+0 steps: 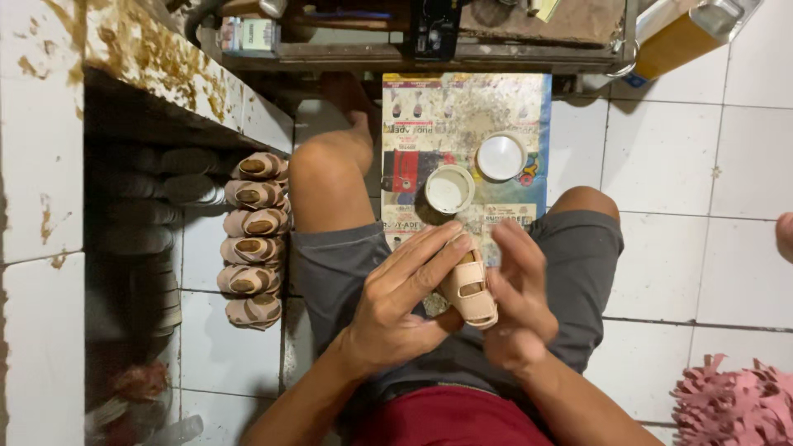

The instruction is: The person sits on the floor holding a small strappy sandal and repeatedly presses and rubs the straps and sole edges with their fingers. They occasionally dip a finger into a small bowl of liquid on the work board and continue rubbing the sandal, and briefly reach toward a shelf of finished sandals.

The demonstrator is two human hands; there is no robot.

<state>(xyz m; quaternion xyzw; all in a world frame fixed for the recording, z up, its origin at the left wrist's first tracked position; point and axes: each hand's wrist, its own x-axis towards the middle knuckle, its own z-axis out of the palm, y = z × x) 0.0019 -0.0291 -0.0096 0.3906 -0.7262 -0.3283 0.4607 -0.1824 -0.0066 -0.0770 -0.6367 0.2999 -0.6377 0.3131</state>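
A small beige sandal (pixel 468 287) with straps rests over my lap, held between both hands. My left hand (pixel 402 303) wraps its fingers along the sandal's left side and top. Against its right side lies my right hand (pixel 519 304), fingers stretched upward and slightly blurred. On a printed cardboard sheet (pixel 462 116) in front of my knees stand a round white tub (pixel 449 189) and a white lid (pixel 500 157).
A row of several finished beige sandals (pixel 256 238) is stacked on the tiled floor at my left, beside a stained tiled ledge (pixel 157 58). A low workbench (pixel 429 45) stands ahead. Pink shredded material (pixel 731 400) lies at the bottom right.
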